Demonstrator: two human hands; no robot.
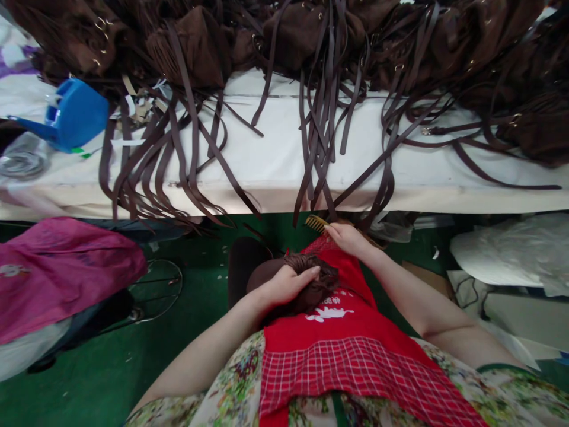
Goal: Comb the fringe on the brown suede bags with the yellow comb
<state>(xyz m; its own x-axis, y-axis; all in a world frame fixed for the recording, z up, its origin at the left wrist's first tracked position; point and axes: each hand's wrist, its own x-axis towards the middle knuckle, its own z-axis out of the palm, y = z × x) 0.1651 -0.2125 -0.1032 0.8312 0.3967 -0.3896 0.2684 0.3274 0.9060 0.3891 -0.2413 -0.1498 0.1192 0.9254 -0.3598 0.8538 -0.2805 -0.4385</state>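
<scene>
In the head view, a dark brown fringed piece (317, 290) lies on my lap over a red apron (373, 332). My left hand (291, 283) rests across its bunched fringe, fingers closed on it. Just beyond, at the table's front edge, my right hand (349, 238) pinches a yellowish comb (316, 223), its teeth pointing down and left. The comb is apart from the brown piece.
Brown bags (191, 47) with long hanging straps (320, 118) line the white table (262, 160). A blue container (82, 115) stands at the left. Pink cloth (71, 267) hangs at lower left; white plastic bags (511, 255) lie at right.
</scene>
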